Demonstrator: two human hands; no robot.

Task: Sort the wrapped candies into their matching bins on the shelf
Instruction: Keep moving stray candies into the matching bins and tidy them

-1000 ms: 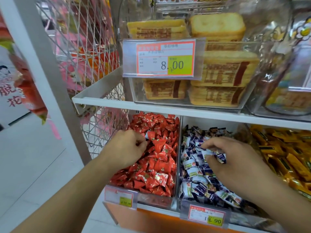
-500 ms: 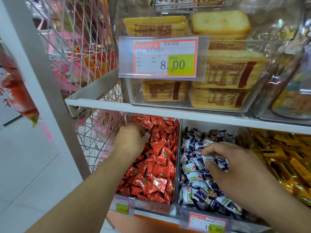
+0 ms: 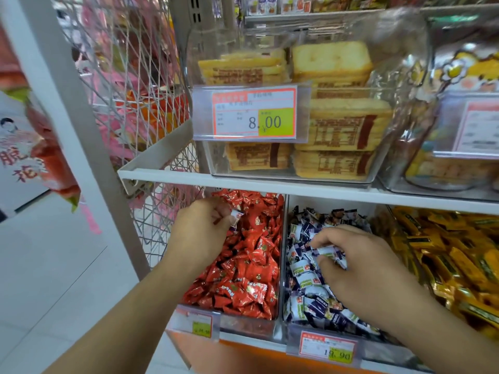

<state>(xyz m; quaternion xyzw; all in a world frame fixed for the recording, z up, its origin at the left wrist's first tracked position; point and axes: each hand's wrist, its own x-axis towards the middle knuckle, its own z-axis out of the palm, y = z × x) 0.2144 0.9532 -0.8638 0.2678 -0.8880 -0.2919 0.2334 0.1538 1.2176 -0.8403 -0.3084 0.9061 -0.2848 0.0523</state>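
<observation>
While the left hand (image 3: 201, 228) has lifted, pinching a blue-white candy (image 3: 237, 214) over the red bin's (image 3: 248, 326) back edge, the right hand (image 3: 359, 268) keeps gripping what looks like another in the blue bin (image 3: 294, 329), its proper home.

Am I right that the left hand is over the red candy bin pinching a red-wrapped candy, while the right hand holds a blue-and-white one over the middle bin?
Not quite. In the head view, the left hand pinches a white-wrapped candy, not a red one, over the red candy bin. The right hand does hold a blue-and-white candy over the middle bin.
</observation>
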